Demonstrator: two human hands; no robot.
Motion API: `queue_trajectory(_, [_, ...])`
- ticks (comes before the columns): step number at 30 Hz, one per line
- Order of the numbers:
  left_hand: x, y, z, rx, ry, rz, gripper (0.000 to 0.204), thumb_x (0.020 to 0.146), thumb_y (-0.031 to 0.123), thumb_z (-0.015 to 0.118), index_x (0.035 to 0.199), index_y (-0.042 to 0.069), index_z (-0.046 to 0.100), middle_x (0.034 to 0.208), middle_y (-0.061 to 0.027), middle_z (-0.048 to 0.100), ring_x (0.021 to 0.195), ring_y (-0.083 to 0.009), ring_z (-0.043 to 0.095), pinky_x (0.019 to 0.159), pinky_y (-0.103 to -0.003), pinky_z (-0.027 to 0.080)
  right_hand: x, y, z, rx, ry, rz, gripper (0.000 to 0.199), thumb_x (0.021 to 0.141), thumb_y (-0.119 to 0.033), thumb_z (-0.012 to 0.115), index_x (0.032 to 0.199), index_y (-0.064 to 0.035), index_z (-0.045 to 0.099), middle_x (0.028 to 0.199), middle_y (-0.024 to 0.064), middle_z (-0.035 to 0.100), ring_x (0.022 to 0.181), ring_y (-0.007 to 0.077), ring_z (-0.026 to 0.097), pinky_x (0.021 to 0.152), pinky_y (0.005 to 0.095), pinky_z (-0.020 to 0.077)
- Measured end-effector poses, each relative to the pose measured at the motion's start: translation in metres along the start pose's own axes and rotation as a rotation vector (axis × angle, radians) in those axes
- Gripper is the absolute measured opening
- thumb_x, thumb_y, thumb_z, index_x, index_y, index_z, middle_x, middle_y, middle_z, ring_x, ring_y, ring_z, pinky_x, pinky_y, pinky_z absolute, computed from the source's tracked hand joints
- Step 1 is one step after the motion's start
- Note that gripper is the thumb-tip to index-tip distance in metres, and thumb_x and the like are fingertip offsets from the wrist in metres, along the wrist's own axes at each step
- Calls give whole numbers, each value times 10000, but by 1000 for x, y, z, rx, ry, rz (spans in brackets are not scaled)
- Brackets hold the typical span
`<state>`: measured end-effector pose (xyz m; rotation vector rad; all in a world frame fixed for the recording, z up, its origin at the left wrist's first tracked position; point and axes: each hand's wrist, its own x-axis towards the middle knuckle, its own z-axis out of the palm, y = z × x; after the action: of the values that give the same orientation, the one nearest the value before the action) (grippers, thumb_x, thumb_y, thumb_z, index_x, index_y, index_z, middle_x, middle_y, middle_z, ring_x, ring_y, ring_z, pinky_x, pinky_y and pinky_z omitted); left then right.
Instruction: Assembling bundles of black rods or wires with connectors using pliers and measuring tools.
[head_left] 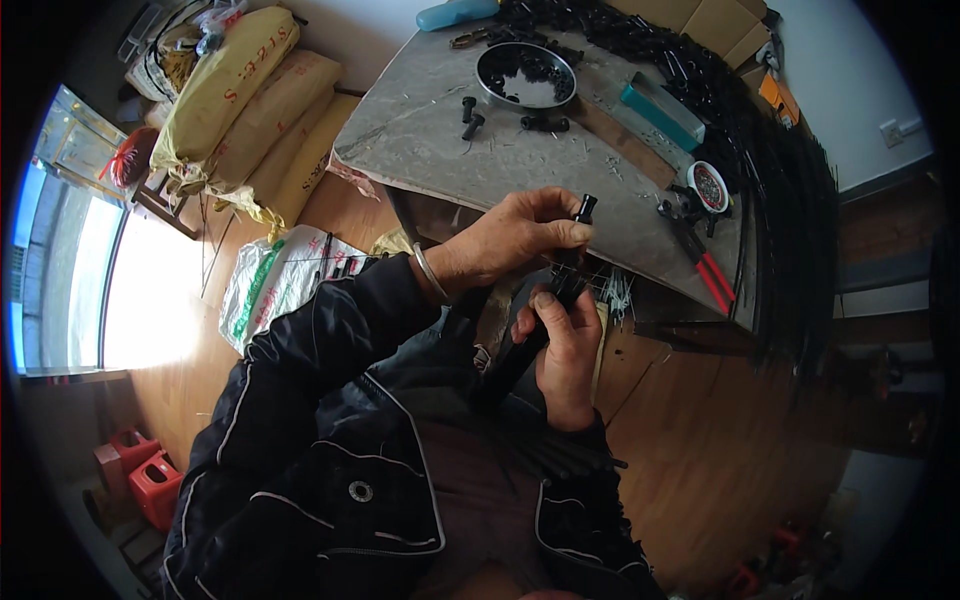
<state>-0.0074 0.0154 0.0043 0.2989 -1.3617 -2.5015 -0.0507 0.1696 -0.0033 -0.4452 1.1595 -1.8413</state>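
Just past the near edge of the table, my left hand (515,238) pinches a small black cylindrical piece (587,207) whose top sticks up beyond the thumb. Directly below it, my right hand (570,358) is closed around a black tubular part (568,287), thumb on its side. The two black pieces are nearly in line; fingers hide whether they are joined. Thin wire-like strands show near the right fingers. A dark bundle of black rods (520,365) lies across my lap beneath the right hand.
On the grey table (400,110) stand a steel bowl (527,78) of small black parts, a teal box (662,115), a small white dish (708,188) and red-handled pliers (712,280). Black rods heap along its far and right edges. Yellow sacks (250,110) and red stools (155,490) are at left.
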Motion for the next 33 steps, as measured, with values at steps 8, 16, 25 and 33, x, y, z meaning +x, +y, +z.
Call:
queue_trajectory(8, [2,0,-5,-37,-105,8,257,913,168,653,1123,37,583,987,-43,636,903,-117,609,838,-262,501,-1,-3,3,-16,11,27,129,903,-78,588,1006,-12,548,846,58,552,642,144,530,543,300,456])
queue_trajectory(16, [-6,3,-7,-51,-69,-9,239,923,163,636,1128,45,598,1139,-36,613,968,-123,618,898,-268,499,-1,0,4,-42,20,1,128,909,-83,587,1009,-14,546,835,49,548,635,133,526,542,286,458])
queue_trajectory(25, [-5,1,-7,-1,-67,-7,223,924,157,634,1122,56,613,1132,-52,627,960,-124,623,897,-268,496,-1,0,3,-44,35,-14,125,913,-91,592,999,-13,547,827,49,543,632,132,522,539,285,455])
queue_trajectory(33, [-13,8,-4,-86,-108,-47,287,950,220,595,1161,25,601,950,-70,670,919,-143,633,865,-279,493,2,-2,-1,141,-77,58,152,898,-123,632,956,-12,547,763,52,541,633,149,540,563,300,462])
